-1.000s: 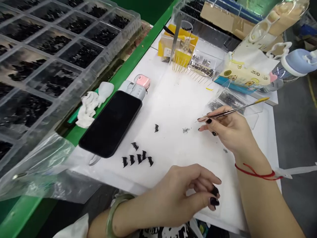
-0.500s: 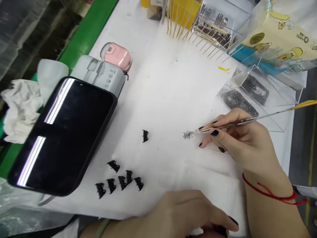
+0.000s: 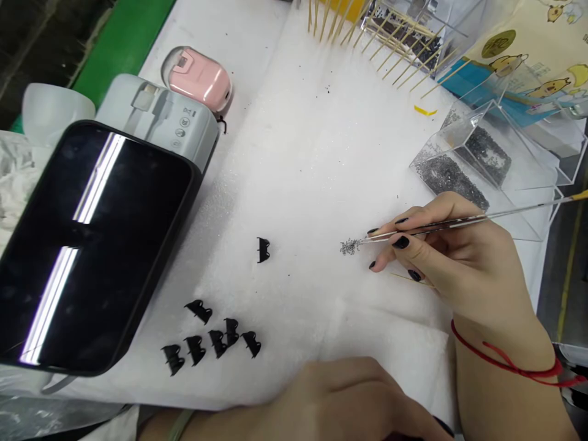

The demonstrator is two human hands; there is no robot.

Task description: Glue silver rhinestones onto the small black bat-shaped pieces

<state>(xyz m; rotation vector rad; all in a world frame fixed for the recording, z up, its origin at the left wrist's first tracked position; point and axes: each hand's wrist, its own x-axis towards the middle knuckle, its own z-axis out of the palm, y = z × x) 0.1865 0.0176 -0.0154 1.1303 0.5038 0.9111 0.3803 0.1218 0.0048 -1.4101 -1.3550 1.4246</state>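
Tweezers (image 3: 459, 222), thin and metallic with a yellow end, are pinched in the right hand (image 3: 454, 263) between the thumb and the first fingers, so this grip is closed on the tool. The tips of the tweezers point to the left and meet a small heap of grey glitter grains (image 3: 350, 247), which lies on the white surface (image 3: 312, 153) just beside the fingertips. The right wrist carries a red string.

The left hand (image 3: 340, 398) rests at the lower edge of the view, on the near border of the white surface. Its fingers are curled down and partly cut by the frame, so I cannot tell if it grasps something.

One small black clip-shaped piece (image 3: 263, 250) lies alone, to the left of the grey heap and well apart from it. A group of six such black pieces (image 3: 211, 340) lies nearer to the person, close together.

On the left a black phone (image 3: 87, 245) leans over a grey power bank (image 3: 160, 122), and a pink earphone case (image 3: 198, 78) stands just behind that. A clear box (image 3: 482, 165) with more grey grains stands behind the right hand. Wooden sticks (image 3: 381, 43) are spread at the far edge.
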